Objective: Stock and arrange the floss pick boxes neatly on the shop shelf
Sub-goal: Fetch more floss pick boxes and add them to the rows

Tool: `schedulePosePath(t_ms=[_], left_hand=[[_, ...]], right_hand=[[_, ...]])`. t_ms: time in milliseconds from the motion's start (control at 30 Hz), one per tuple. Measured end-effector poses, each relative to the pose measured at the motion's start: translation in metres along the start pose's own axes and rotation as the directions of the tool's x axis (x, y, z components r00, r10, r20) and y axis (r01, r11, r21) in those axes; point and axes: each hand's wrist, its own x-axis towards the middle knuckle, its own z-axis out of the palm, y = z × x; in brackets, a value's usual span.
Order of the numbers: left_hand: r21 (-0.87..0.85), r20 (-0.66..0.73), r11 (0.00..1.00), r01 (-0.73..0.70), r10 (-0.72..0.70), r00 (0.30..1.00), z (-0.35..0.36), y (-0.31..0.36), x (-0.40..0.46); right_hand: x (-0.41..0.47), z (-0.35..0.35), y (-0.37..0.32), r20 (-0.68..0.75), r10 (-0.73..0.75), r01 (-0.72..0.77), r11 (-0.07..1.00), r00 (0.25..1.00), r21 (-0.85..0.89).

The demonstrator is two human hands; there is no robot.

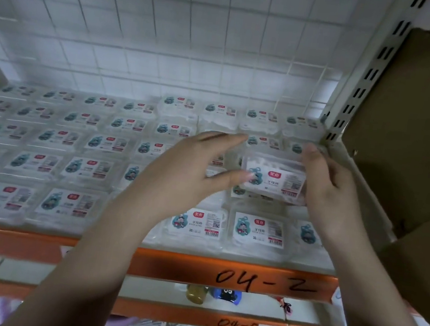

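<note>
Both hands hold one floss pick box (275, 179) above the rows of boxes (75, 165) on the shelf (166, 263), right side. Right hand (326, 189) fingers grip its right edge; left hand (190, 170) thumb touches the left edge, fingers extended, seemingly loose.

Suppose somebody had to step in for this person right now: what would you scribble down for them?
Right hand: pinches a clear floss pick box by its right end, above the shelf.
Left hand: open, fingers and thumb spread by the box's left end; contact unclear.
Shelf, marked 04-2: rows of boxes already cover it; the back right rows stand higher.
Cardboard carton stands to the right.
Left to do: set the held box down squarely on the right side, then probably carry on stacking there.
</note>
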Motion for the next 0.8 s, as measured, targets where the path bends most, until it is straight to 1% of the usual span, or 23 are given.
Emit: schedulePosePath(t_ms=[100, 133, 200, 233, 300, 367, 400, 467, 500, 533, 567, 633, 667, 733, 800], left_hand=[[-0.300, -0.022, 0.954, 0.021, -0.029, 0.999, 0.006, 0.009, 0.002], [-0.369, -0.023, 0.928, 0.044, -0.057, 0.998, 0.007, 0.010, 0.002], [-0.423, -0.043, 0.903, 0.077, -0.105, 0.994, 0.008, 0.008, 0.001], [-0.425, -0.064, 0.901, 0.089, -0.128, 0.990, 0.007, 0.008, 0.000], [-0.425, -0.103, 0.895, 0.135, -0.196, 0.975, 0.002, 0.007, -0.001], [-0.420, -0.108, 0.889, 0.182, -0.248, 0.963, -0.002, 0.007, -0.002], [-0.418, -0.097, 0.888, 0.192, -0.254, 0.962, -0.004, 0.007, -0.003], [-0.428, -0.057, 0.881, 0.201, -0.248, 0.967, -0.003, 0.008, -0.005], [-0.431, -0.035, 0.879, 0.203, -0.242, 0.970, -0.002, 0.008, -0.005], [-0.416, -0.014, 0.888, 0.199, -0.225, 0.974, -0.002, 0.007, -0.006], [-0.367, 0.006, 0.912, 0.181, -0.192, 0.981, -0.003, 0.005, -0.007], [-0.186, 0.071, 0.974, 0.129, -0.117, 0.991, -0.009, -0.002, -0.010], [-0.074, 0.113, 0.990, 0.118, -0.109, 0.988, -0.014, -0.008, -0.012], [0.101, 0.180, 0.986, 0.135, -0.152, 0.972, -0.025, -0.022, -0.015], [0.172, 0.214, 0.969, 0.178, -0.213, 0.953, -0.030, -0.035, -0.017]], right_hand=[[-0.003, 0.003, -0.004, 0.022, 0.081, -0.082, 0.996, 0.996, 0.047], [-0.004, 0.004, -0.003, 0.035, 0.095, -0.097, 0.994, 0.995, 0.050], [-0.006, 0.005, -0.002, 0.064, 0.071, -0.073, 0.997, 0.995, 0.035], [-0.007, 0.005, -0.001, 0.079, 0.028, -0.029, 0.999, 0.996, 0.013], [-0.009, 0.002, 0.002, 0.139, -0.109, 0.127, 0.984, 0.984, -0.124], [-0.009, -0.004, 0.004, 0.241, -0.246, 0.315, 0.894, 0.939, -0.318], [-0.010, -0.006, 0.003, 0.294, -0.281, 0.385, 0.832, 0.914, -0.400], [-0.011, -0.005, 0.000, 0.363, -0.341, 0.489, 0.724, 0.867, -0.488], [-0.012, -0.005, 0.000, 0.387, -0.376, 0.535, 0.681, 0.842, -0.500], [-0.012, -0.004, 0.001, 0.401, -0.397, 0.561, 0.653, 0.825, -0.508], [-0.012, -0.004, 0.002, 0.406, -0.393, 0.561, 0.650, 0.825, -0.512], [-0.011, -0.007, 0.003, 0.394, -0.327, 0.502, 0.693, 0.859, -0.517], [-0.010, -0.010, 0.004, 0.372, -0.308, 0.472, 0.712, 0.876, -0.521], [-0.007, -0.017, 0.008, 0.314, -0.277, 0.412, 0.729, 0.908, -0.547], [-0.003, -0.022, 0.011, 0.273, -0.251, 0.366, 0.735, 0.929, -0.571]])
